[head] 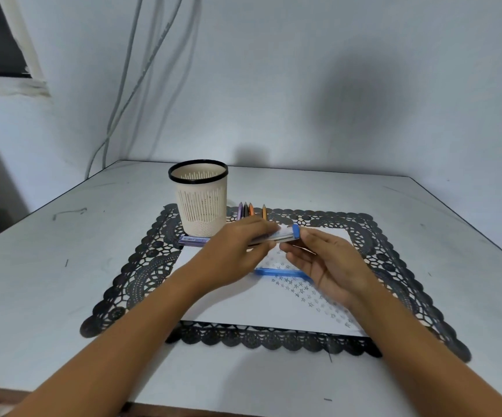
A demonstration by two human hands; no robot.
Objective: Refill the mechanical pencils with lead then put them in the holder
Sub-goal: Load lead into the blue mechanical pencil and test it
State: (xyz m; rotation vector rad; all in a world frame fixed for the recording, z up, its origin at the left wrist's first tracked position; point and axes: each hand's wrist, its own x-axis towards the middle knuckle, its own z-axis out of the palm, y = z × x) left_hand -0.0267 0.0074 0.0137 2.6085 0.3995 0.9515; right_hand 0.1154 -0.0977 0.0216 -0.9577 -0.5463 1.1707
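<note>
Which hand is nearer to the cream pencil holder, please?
Left. The left hand is just to the right of the holder, a little toward the person. The right hand is farther right, above the white paper. Both hold one clear tube.

Single head-worn wide-angle view, looking forward and down across the bench (409, 224), facing the wall (274, 85) behind it, close over the person's forearms (129, 335), bench's near edge at bottom.
</note>
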